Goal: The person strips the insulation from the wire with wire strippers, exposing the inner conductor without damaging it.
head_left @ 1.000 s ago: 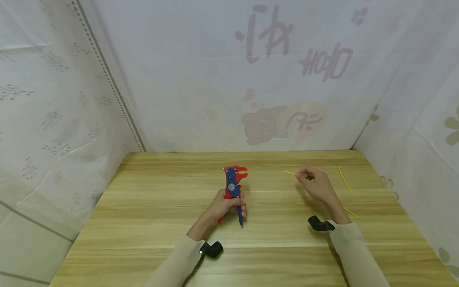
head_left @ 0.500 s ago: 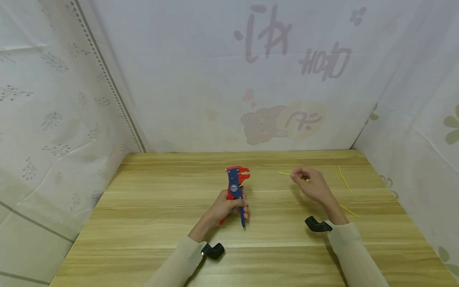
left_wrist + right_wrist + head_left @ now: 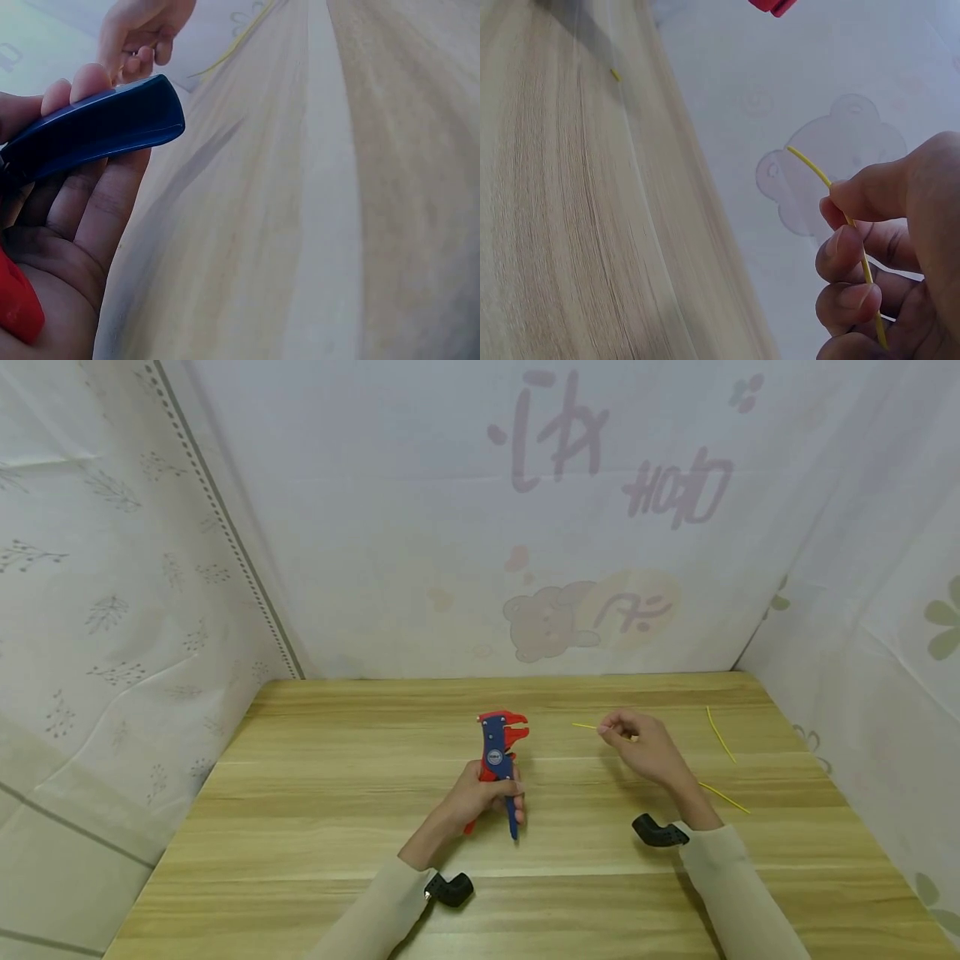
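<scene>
Wire stripper [image 3: 494, 745] and yellow wire [image 3: 585, 725] are being held apart!
The stripper is being gripped by the left hand [image 3: 477, 796] above the desk [image 3: 330, 777]; at right, a loose wire [image 3: 724, 797] is being carried; beyond, the yellow wire is being pinched by the right hand [image 3: 647, 750].

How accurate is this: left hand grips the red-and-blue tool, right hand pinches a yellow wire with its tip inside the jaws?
One error: the tip of the yellow wire sits outside the red-and-blue tool; the head view shows a gap between it and the jaws. Left hand gripping, right hand pinching: correct.
</scene>
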{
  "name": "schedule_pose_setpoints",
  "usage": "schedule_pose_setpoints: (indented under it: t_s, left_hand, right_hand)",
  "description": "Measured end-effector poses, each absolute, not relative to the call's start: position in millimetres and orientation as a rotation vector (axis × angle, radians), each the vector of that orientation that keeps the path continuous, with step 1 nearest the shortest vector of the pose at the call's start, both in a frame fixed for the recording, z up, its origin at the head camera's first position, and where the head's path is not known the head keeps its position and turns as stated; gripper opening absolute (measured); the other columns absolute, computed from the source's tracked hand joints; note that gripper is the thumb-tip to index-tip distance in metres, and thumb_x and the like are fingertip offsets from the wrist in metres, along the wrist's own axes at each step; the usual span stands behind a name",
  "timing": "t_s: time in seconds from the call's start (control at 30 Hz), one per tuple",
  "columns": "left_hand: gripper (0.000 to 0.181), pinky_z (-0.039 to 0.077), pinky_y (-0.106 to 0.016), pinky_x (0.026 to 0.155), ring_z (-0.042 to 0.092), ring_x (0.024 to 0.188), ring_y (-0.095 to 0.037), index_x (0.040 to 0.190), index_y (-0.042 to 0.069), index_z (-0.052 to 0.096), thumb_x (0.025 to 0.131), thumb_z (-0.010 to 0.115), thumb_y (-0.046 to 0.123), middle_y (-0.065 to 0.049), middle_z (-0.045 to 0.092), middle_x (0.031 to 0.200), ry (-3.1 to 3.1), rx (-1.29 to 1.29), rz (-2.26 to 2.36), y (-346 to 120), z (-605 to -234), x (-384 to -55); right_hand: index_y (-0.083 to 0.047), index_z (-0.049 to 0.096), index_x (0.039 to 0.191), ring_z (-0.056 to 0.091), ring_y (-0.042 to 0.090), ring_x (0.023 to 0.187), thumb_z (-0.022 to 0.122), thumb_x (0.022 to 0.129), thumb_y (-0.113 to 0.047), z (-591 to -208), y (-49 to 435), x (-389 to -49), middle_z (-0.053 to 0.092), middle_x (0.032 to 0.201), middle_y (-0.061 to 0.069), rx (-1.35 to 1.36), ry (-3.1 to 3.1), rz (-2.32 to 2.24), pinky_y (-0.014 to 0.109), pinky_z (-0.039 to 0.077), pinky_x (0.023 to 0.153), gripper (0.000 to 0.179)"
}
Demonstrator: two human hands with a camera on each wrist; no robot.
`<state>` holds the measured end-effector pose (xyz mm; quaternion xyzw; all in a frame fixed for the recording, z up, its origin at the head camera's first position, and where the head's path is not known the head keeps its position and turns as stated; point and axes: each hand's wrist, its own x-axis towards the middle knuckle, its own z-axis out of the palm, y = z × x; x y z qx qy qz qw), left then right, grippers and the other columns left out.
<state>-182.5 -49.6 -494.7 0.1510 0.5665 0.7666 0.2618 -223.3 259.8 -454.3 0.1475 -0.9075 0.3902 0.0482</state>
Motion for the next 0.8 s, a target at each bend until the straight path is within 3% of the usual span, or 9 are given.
schedule_pose_setpoints:
  t_s: [0.23, 0.47, 0.63, 0.8]
  left_hand:
    - [0.003, 0.064, -0.035, 0.073, 0.074, 0.068, -0.018, 0.097, 0.003, 0.059, 0.096, 0.061, 0.001, -0.004, 0.070, 0.075, 1.528, 0.377, 2.061, -47.3, -495.2, -180.4]
    - [0.012, 0.064, -0.036, 0.074, 0.074, 0.069, -0.019, 0.100, 0.002, 0.059, 0.094, 0.067, 0.007, -0.004, 0.070, 0.076, 1.526, 0.379, 2.051, -46.4, -494.0, -178.7]
    - [0.007, 0.064, -0.036, 0.073, 0.074, 0.068, -0.018, 0.098, 0.002, 0.059, 0.095, 0.064, 0.005, -0.003, 0.070, 0.075, 1.530, 0.400, 2.049, -45.0, -493.6, -178.3]
    - [0.006, 0.064, -0.035, 0.072, 0.073, 0.067, -0.017, 0.094, 0.005, 0.060, 0.096, 0.059, 0.000, -0.002, 0.070, 0.074, 1.517, 0.424, 2.048, -43.4, -494.5, -178.3]
  right_hand:
    - [-0.011, 0.069, 0.102, 0.056, 0.013, 0.073, 0.062, 0.103, -0.025, -454.4, 256.3, -222.3, 0.068, 0.085, 0.012, 0.472, -2.771, 1.185, 0.025, 0.044, 0.063, 0.016]
    - [-0.010, 0.070, 0.103, 0.055, 0.013, 0.070, 0.062, 0.103, -0.026, -451.6, 252.2, -220.8, 0.066, 0.081, 0.012, 0.489, -2.772, 1.216, 0.026, 0.043, 0.062, 0.017]
    - [-0.007, 0.070, 0.105, 0.050, 0.010, 0.061, 0.062, 0.103, -0.026, -447.2, 249.2, -218.3, 0.062, 0.075, 0.012, 0.491, -2.782, 1.266, 0.025, 0.039, 0.055, 0.021]
    - [-0.005, 0.070, 0.106, 0.048, 0.010, 0.059, 0.062, 0.103, -0.026, -442.9, 246.1, -215.8, 0.058, 0.071, 0.004, 0.510, -2.790, 1.300, 0.025, 0.038, 0.053, 0.023]
